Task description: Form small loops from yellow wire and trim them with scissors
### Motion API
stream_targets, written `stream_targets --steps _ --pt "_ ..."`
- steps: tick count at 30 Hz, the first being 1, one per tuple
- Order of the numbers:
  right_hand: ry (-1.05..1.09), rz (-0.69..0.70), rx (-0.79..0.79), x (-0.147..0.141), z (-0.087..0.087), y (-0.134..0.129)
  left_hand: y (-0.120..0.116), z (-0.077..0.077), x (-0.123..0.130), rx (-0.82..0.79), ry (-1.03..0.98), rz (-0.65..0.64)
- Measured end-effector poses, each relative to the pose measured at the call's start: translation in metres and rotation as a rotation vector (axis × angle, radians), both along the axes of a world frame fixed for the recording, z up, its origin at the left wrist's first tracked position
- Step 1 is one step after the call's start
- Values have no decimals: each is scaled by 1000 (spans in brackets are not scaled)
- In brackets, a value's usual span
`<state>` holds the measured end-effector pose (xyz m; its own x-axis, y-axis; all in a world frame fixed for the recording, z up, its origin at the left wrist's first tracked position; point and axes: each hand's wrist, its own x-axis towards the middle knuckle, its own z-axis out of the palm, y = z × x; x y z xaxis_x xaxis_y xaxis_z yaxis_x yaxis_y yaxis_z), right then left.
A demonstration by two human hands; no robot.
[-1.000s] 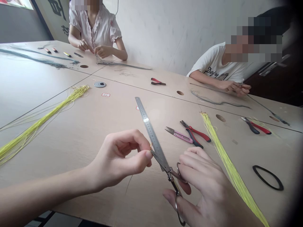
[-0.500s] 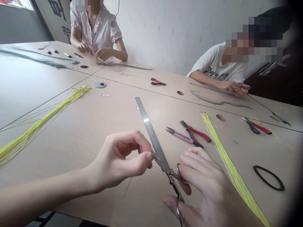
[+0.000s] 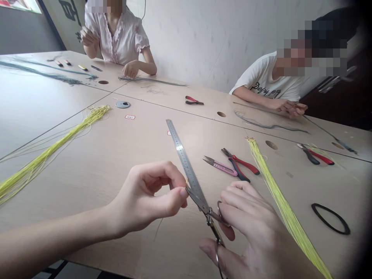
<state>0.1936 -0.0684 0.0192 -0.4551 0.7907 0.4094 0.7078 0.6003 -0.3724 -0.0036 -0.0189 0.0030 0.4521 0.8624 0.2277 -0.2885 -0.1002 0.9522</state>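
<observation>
My left hand point(image 3: 154, 195) pinches a small gold-coloured piece point(image 3: 186, 181) between thumb and index finger. A thin cord point(image 3: 157, 229) hangs below that hand; whether it joins the piece is hidden. My right hand point(image 3: 251, 228) has its thumb and a finger through the loops of metal scissors point(image 3: 209, 214). The blade tips meet the gold piece right at my left fingertips. Beneath the scissors a steel ruler point(image 3: 183, 155) lies slanted on the table. Just beyond my right hand are pink thread snips point(image 3: 221, 166) and red-and-black pliers point(image 3: 242, 163).
Yellow cord bundles lie at left point(image 3: 62, 143) and right point(image 3: 279, 193). A black oval ring point(image 3: 330, 219) is at far right, with pliers point(image 3: 316, 155) behind it. Two people sit across the table point(image 3: 122, 143), handling grey-blue cords point(image 3: 157, 80). More pliers point(image 3: 194, 100) lie mid-table.
My hands and the scissors stay almost in place. Across the table, the person at left has raised one hand off the cords to shoulder height.
</observation>
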Motion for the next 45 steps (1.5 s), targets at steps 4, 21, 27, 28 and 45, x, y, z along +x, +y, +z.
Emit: stream_targets --steps 4,21,27,28,45 --pt "-2 14 8 -1 0 2 1 1 1 -3 2 11" --pt "-1 11 -8 -1 1 2 1 1 2 18 -14 34" --pt "0 9 -10 -1 2 1 1 2 3 -1 8 40" --pt "-4 11 -8 -1 2 1 1 2 3 0 11 39" --pt "-34 33 4 2 0 1 2 2 2 11 15 60"
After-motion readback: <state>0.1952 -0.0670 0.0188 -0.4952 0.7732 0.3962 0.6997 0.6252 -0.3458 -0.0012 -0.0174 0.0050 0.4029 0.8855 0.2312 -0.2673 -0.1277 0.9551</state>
